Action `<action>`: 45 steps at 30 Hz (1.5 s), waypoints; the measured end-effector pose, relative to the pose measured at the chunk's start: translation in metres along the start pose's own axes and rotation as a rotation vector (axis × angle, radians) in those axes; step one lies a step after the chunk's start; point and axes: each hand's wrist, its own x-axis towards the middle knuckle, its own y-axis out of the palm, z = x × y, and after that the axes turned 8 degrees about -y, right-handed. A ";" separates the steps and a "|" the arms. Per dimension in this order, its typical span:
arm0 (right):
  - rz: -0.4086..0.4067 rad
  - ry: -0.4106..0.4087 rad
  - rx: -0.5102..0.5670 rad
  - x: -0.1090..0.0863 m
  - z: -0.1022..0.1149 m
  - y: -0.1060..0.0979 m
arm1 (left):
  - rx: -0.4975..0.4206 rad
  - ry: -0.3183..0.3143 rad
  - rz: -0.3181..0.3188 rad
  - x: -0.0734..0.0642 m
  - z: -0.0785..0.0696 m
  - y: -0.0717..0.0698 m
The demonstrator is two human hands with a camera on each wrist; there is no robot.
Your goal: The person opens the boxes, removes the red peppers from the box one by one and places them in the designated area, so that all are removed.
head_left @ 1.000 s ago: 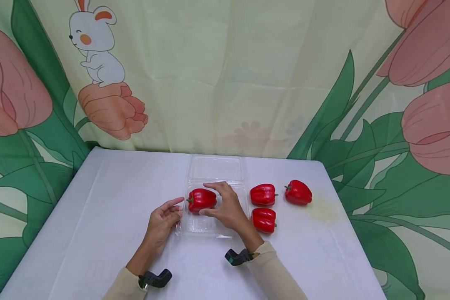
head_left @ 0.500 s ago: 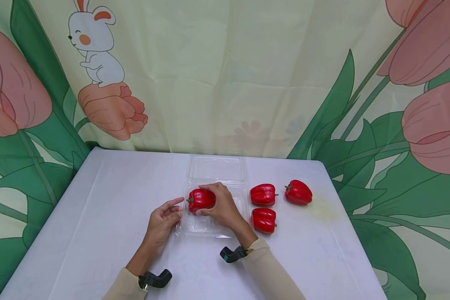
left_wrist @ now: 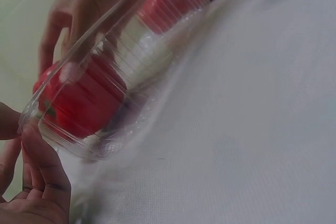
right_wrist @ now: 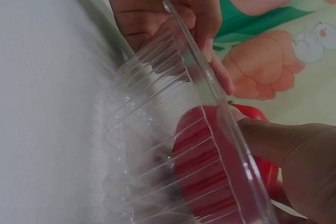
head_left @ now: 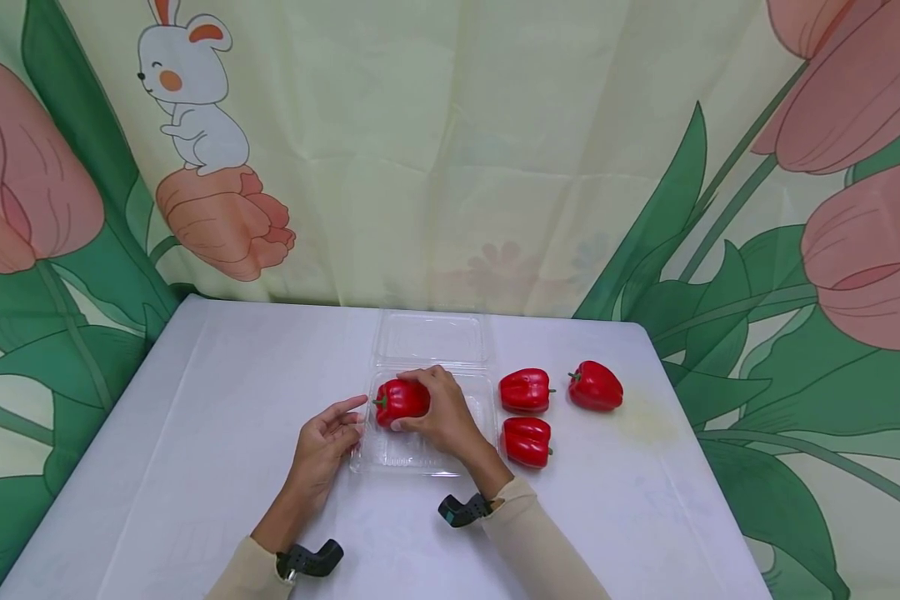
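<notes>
A clear plastic clamshell box (head_left: 412,460) lies unfolded on the table, its lid (head_left: 431,338) flat behind the base. Inside the base, toward its left side, is a red bell pepper (head_left: 399,401) on its side with the green stem facing left. My right hand (head_left: 447,417) grips this pepper from the right, thumb on the near side and fingers over the far side. My left hand (head_left: 328,450) is at the box's left edge; the left wrist view has its thumb and finger (left_wrist: 42,153) pinching the rim. The right palm hides part of the base.
Just right of the box are two more red bell peppers, one behind (head_left: 525,390) and one nearer (head_left: 527,442). Farther right lies another red bell pepper (head_left: 596,386). A white cloth covers the table (head_left: 195,433), and a printed curtain (head_left: 525,167) hangs behind it.
My right hand has shifted slightly left and its fingers have come closer around the pepper, which moved barely to the left. My left hand and the box have stayed in place.
</notes>
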 end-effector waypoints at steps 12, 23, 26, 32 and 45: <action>-0.037 -0.015 0.027 -0.009 0.006 -0.014 | -0.009 -0.010 0.001 0.000 0.000 -0.001; -0.111 -0.012 0.044 -0.020 0.009 -0.028 | 0.007 0.009 -0.003 0.000 0.000 -0.003; -0.138 -0.022 0.058 -0.024 0.010 -0.032 | 0.007 0.013 -0.004 0.000 0.000 -0.002; -0.173 -0.064 0.067 -0.031 0.009 -0.043 | -0.004 0.006 -0.001 0.000 0.001 -0.002; -0.193 -0.083 0.061 -0.045 0.007 -0.060 | -0.003 0.009 -0.003 0.000 0.001 -0.001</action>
